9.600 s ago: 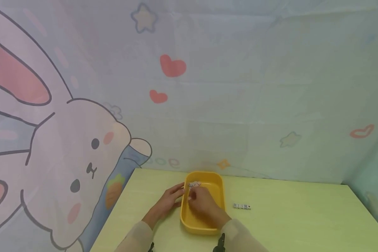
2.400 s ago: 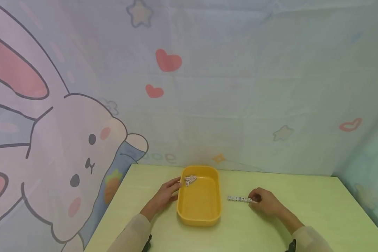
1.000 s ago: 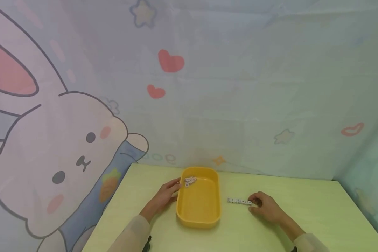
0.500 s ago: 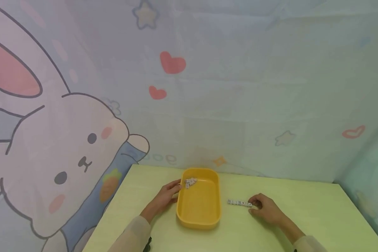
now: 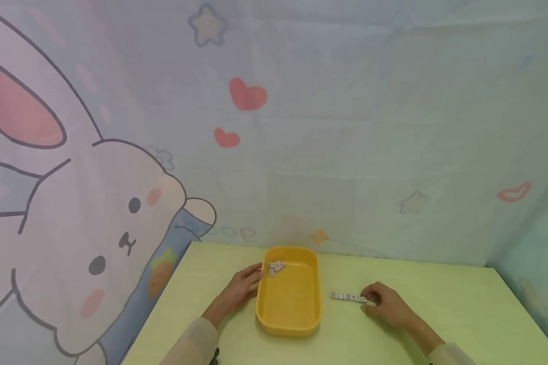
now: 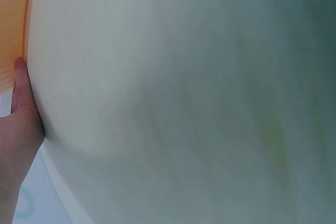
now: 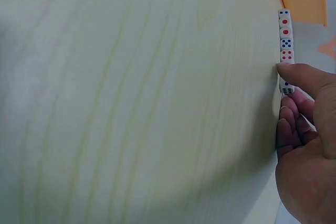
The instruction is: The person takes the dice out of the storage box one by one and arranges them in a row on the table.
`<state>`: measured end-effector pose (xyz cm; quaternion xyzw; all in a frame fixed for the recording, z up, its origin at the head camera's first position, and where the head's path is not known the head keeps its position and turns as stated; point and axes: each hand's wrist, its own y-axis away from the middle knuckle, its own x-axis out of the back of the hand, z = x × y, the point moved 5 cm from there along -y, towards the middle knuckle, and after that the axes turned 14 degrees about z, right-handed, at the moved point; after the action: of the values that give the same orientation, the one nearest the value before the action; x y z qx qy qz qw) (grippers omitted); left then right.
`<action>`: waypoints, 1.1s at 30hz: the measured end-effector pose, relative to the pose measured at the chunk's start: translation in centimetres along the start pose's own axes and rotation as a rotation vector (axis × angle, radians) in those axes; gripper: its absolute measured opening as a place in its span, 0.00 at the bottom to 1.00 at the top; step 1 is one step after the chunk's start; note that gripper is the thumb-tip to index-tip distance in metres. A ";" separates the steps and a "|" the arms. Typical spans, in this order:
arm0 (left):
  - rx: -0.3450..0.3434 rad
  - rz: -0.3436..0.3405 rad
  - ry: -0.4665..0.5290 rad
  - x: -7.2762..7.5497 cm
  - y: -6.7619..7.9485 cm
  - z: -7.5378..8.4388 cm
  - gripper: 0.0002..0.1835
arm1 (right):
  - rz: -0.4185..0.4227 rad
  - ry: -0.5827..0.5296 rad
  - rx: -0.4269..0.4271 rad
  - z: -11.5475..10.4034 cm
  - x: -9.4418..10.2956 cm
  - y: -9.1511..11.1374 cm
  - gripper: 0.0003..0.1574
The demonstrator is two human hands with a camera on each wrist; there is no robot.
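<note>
A straight row of several white dice (image 5: 342,296) lies on the table, right of the yellow tray (image 5: 288,328). My right hand (image 5: 389,306) is at the row's right end, with thumb and forefinger on either side of the end die (image 5: 363,299). In the right wrist view the thumb (image 7: 302,74) crosses over the row and the other fingers curl beside it. My left hand (image 5: 237,290) rests its fairly straight fingers against the tray's left wall, as the left wrist view also shows. More dice (image 5: 276,266) lie in a small heap in the tray's far left corner.
The pale yellow-green table (image 5: 447,304) extends to both sides of the tray. Behind it hangs a cloth backdrop (image 5: 329,152) printed with a rabbit, hearts and stars. A dark cable shows at the far right edge.
Earlier my right hand was reaching into the tray among the dice; then it moved to the row's right end, and the row grew longer. Over the last second both hands have stayed nearly still.
</note>
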<state>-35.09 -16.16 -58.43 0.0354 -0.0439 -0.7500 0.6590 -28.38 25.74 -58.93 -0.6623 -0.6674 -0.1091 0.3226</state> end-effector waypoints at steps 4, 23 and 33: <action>-0.008 -0.006 0.004 0.1 0.2 -0.1 0.31 | -0.005 -0.022 -0.001 0.0 -0.2 0.3 0.21; -0.008 0.002 -0.007 0.5 0.2 0.5 0.32 | 0.026 -0.012 -0.016 -0.2 -0.1 -0.1 0.21; 0.000 0.003 -0.012 0.0 0.1 0.6 0.31 | -0.051 -0.190 -0.175 0.0 0.9 -0.8 0.30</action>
<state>-35.04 -16.18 -57.80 0.0310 -0.0478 -0.7492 0.6599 -29.11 26.37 -58.23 -0.6782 -0.6994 -0.1119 0.1959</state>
